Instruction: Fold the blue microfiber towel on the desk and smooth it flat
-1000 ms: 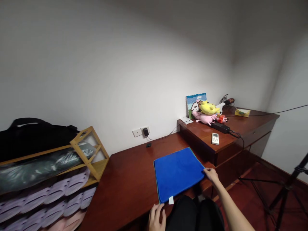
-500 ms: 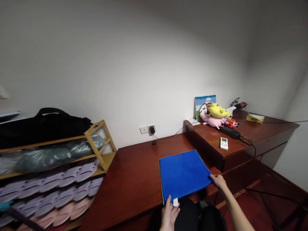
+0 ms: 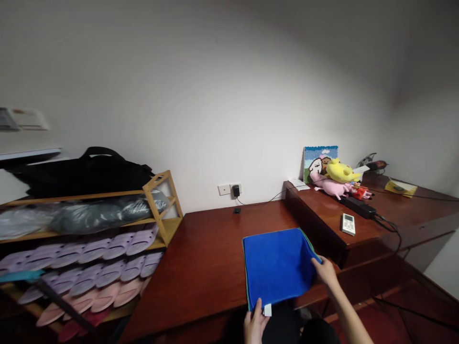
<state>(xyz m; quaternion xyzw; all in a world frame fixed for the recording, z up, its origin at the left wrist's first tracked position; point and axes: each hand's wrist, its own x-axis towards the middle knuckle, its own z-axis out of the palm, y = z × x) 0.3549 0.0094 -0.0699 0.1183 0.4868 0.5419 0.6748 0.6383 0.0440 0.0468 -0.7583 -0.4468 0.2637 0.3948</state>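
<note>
A blue cloth (image 3: 274, 265) with a teal edge and a small white tag (image 3: 267, 310) lies on the reddish-brown desk, its layers stacked. My left hand (image 3: 255, 322) grips its near left edge beside the tag, thumb on top and fingers underneath. At the right side, my right hand (image 3: 326, 271) pinches the cloth's edge and holds it up, so that side curls inward. The near edge of the cloth reaches past the desk's front, over my dark-clothed lap.
On the raised desk section (image 3: 324, 205) to the right are a white remote (image 3: 348, 224), plush toys (image 3: 332, 185), a black power adapter (image 3: 358, 208) and a picture (image 3: 315, 160). A wooden shoe rack (image 3: 168, 231) with several slippers stands left. A plug (image 3: 235, 190) sits in the wall.
My right hand has raised the cloth's right edge, which now bends up and inward. My left hand has closed on the near left edge. The view has shifted left.
</note>
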